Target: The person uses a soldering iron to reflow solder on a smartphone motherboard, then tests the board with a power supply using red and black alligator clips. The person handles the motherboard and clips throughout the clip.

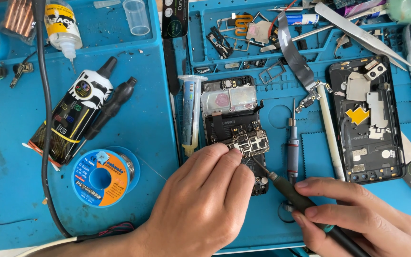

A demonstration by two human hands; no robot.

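Currently both hands work over an opened phone board (236,126) lying on a blue mat (5,143), near the middle of the bench.

Left hand (205,200): palm down, fingers pressed together and curled, fingertips resting on the near end of the board and covering part of it. It pinches nothing that I can see.

Right hand (357,221): thumb and fingers closed in a pen grip around a dark iron (300,200). The tool slants up and left; its thin tip sits at the board's near right part, just beside the left fingertips. Whether tip and board actually touch, I cannot tell.

Surroundings:
- Syringe (190,114) lies along the board's left edge, just beside it.
- Screwdriver (292,152) lies right of the board, tip pointing far.
- White stick (330,133) lies right of the screwdriver.
- Second phone frame (367,119), back open, lies further right.
- Solder spool (102,177) sits left of the left hand, well apart from the board.
- Dark pouch (72,119) and black probe (112,104) lie far-left of the spool.
- Glue bottle (63,26) at far left, nozzle pointing near.
- Black cable (46,143) runs from far to near across the left mat.
- Tweezers (357,31) and small loose parts lie in the far tray (200,28).
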